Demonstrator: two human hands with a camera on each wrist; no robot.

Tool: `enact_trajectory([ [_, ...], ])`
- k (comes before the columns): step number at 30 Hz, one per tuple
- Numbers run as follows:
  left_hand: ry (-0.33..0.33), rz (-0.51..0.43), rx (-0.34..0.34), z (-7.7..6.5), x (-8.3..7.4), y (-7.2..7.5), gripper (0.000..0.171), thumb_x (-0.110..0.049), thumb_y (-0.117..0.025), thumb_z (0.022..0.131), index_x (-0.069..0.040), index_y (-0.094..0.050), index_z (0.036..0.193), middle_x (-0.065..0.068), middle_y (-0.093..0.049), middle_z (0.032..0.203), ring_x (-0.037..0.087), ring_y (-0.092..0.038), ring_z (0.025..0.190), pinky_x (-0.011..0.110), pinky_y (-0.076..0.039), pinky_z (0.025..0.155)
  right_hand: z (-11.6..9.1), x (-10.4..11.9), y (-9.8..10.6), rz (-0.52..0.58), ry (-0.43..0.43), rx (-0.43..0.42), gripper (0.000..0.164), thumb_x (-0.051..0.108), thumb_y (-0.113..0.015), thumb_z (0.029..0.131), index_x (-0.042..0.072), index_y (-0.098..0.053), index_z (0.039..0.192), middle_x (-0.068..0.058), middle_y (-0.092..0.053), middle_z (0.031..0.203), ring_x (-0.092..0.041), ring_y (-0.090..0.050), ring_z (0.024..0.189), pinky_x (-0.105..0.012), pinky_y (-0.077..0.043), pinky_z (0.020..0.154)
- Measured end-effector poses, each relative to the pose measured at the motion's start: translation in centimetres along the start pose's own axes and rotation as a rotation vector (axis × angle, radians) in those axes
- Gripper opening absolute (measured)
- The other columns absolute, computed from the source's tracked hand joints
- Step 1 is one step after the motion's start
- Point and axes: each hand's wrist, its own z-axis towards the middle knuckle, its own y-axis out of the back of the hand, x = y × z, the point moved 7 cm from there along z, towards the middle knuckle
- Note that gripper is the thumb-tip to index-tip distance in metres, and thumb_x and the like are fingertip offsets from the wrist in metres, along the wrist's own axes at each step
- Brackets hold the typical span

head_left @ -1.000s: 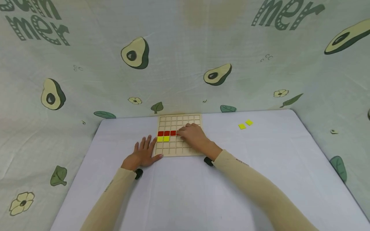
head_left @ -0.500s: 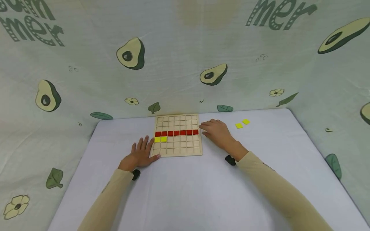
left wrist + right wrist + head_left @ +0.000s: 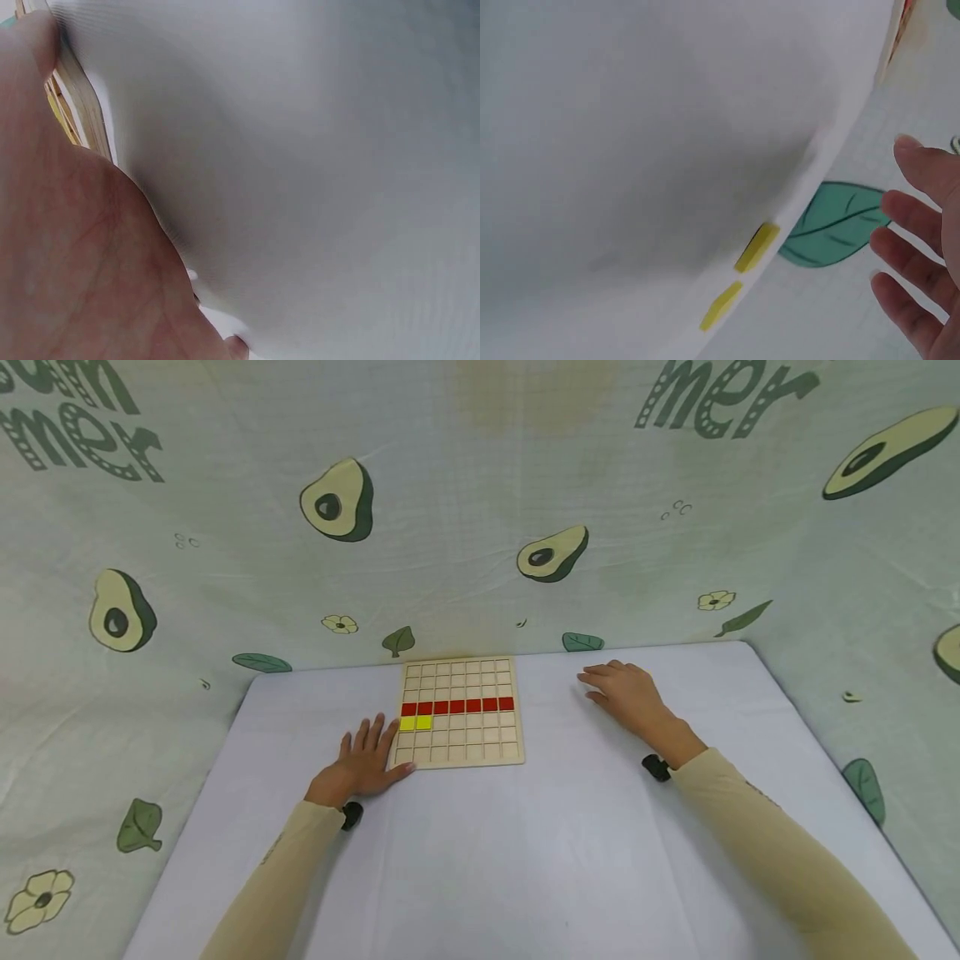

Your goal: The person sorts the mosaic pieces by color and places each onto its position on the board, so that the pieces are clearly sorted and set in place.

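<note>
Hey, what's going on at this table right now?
A person is filling a wooden grid board with coloured tiles. One full row of red tiles is in, with two yellow tiles started in the row below it. The left hand rests flat against the board's left edge. The right hand, open and holding nothing, is out to the right, above two loose yellow tiles lying on the table.

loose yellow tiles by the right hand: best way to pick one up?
Come from above with the right hand. The yellow tiles lie flat and thin on the table, side by side with a gap, so probably pinch one by two opposite side edges between thumb and fingertip, or slide it first.
</note>
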Motion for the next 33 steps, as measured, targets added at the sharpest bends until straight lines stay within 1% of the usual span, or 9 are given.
enact_trajectory([
  [3, 0.006, 0.005, 0.016, -0.1, -0.1, 0.1, 0.098, -0.061, -0.051, 0.104, -0.004, -0.007, 0.170, 0.028, 0.003, 0.175, 0.052, 0.002, 0.160, 0.070, -0.001, 0.125, -0.5, -1.6, -0.1, -0.014, -0.011, 0.040, 0.041, 0.011, -0.082, 0.093, 0.004, -0.074, 0.132, -0.016, -0.071, 0.136, -0.037, -0.067, 0.120, -0.053, -0.056, 0.097],
  [6, 0.009, 0.004, 0.021, -0.3, -0.3, 0.4, 0.097, -0.060, -0.052, 0.104, -0.003, -0.009, 0.169, 0.029, 0.001, 0.174, 0.053, 0.001, 0.160, 0.071, -0.002, 0.125, -0.7, -2.7, -0.3, -0.023, -0.003, 0.065, 0.041, 0.009, -0.081, 0.093, 0.003, -0.073, 0.133, -0.017, -0.070, 0.137, -0.039, -0.066, 0.122, -0.055, -0.055, 0.098],
  [10, 0.011, 0.008, 0.027, -0.6, -0.6, 0.7, 0.095, -0.058, -0.053, 0.105, -0.002, -0.010, 0.169, 0.030, -0.001, 0.174, 0.053, -0.001, 0.160, 0.071, -0.003, 0.125, -1.0, -3.8, -0.7, -0.039, 0.023, 0.093, 0.040, 0.007, -0.080, 0.093, 0.003, -0.073, 0.132, -0.019, -0.069, 0.138, -0.040, -0.065, 0.122, -0.057, -0.054, 0.100],
  [16, 0.010, 0.001, 0.030, -0.8, -0.8, 0.9, 0.095, -0.059, -0.052, 0.105, -0.002, -0.011, 0.169, 0.030, -0.001, 0.174, 0.053, -0.002, 0.160, 0.071, -0.004, 0.125, -1.4, -4.9, -1.2, -0.046, 0.049, 0.153, 0.040, 0.007, -0.080, 0.093, 0.004, -0.073, 0.132, -0.019, -0.069, 0.138, -0.040, -0.065, 0.122, -0.056, -0.054, 0.099],
  [22, 0.011, 0.008, 0.037, -0.9, -0.7, 0.9, 0.095, -0.058, -0.052, 0.105, -0.003, -0.010, 0.169, 0.029, 0.000, 0.174, 0.053, -0.001, 0.160, 0.071, -0.004, 0.125, -1.7, -5.5, -1.5, -0.025, 0.088, 0.160, 0.037, 0.004, -0.080, 0.093, 0.004, -0.075, 0.130, -0.020, -0.071, 0.133, -0.041, -0.066, 0.117, -0.055, -0.055, 0.096],
  [29, 0.017, 0.014, 0.034, -0.9, -0.8, 1.1, 0.095, -0.059, -0.053, 0.104, -0.003, -0.010, 0.169, 0.029, -0.001, 0.174, 0.053, -0.002, 0.160, 0.070, -0.004, 0.126, -2.1, -6.1, -1.9, -0.012, 0.102, 0.160, 0.037, 0.003, -0.078, 0.093, 0.004, -0.075, 0.130, -0.019, -0.073, 0.130, -0.039, -0.067, 0.113, -0.053, -0.057, 0.092],
  [33, 0.020, 0.027, 0.030, -0.7, -0.7, 0.9, 0.096, -0.059, -0.053, 0.104, -0.003, -0.010, 0.169, 0.029, -0.001, 0.175, 0.053, -0.003, 0.160, 0.071, -0.005, 0.125, -2.1, -6.0, -2.0, -0.013, 0.119, 0.148, 0.036, 0.002, -0.079, 0.092, 0.004, -0.076, 0.127, -0.018, -0.076, 0.124, -0.038, -0.068, 0.111, -0.052, -0.057, 0.090],
])
